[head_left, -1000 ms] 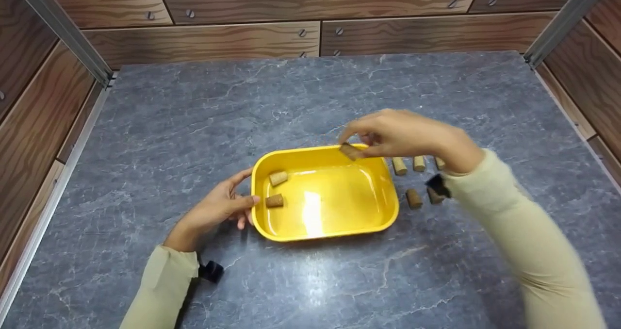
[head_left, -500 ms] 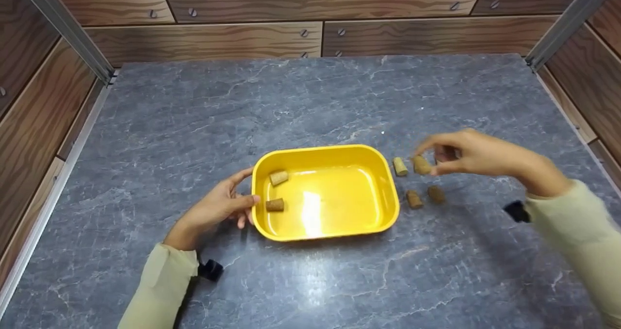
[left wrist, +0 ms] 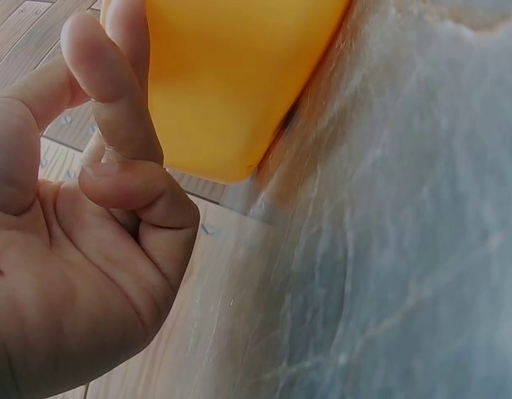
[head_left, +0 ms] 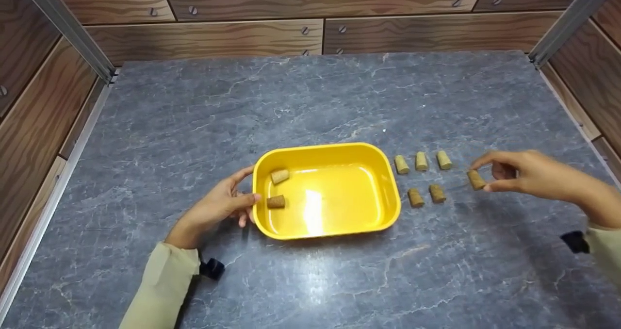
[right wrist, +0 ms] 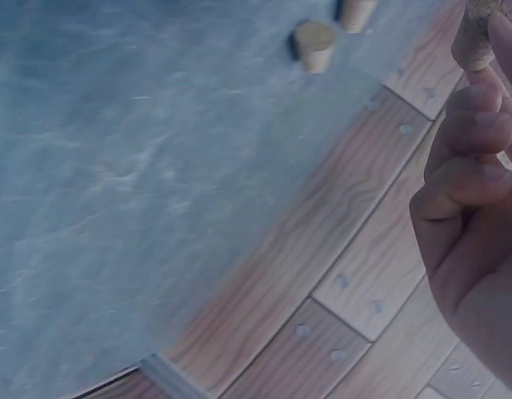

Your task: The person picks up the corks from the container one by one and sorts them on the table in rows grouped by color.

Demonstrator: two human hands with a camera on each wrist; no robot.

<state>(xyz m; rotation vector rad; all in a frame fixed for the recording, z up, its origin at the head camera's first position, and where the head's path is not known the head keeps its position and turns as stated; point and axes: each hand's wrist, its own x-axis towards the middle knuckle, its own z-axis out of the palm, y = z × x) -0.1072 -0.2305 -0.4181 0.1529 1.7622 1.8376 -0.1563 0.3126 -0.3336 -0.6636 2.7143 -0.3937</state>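
A yellow plastic tub (head_left: 327, 229) rests on the table, and my left hand (head_left: 220, 210) grips its left wall, thumb at the rim and fingers outside. Inside, near that wall, lie a pale cork (head_left: 280, 176) and a darker brown cork (head_left: 276, 202). My right hand (head_left: 538, 176) pinches another brown cork (head_left: 476, 179) between thumb and fingertips, right of the two rows of corks. That cork also shows at the top right of the right wrist view. In the left wrist view my left hand (left wrist: 81, 241) is against the tub (left wrist: 231, 91), its other fingers bent.
Right of the tub, three pale corks (head_left: 421, 161) form the back row. In front of them lie two brown corks, one nearer the tub (head_left: 416, 198) and one further right (head_left: 437, 193). Wood-patterned panels (head_left: 204, 40) enclose the grey marbled table (head_left: 218, 106).
My right hand has moved from over the tub's back rim to the right, past the loose corks, with the brown cork still pinched. My left hand has stayed on the tub.
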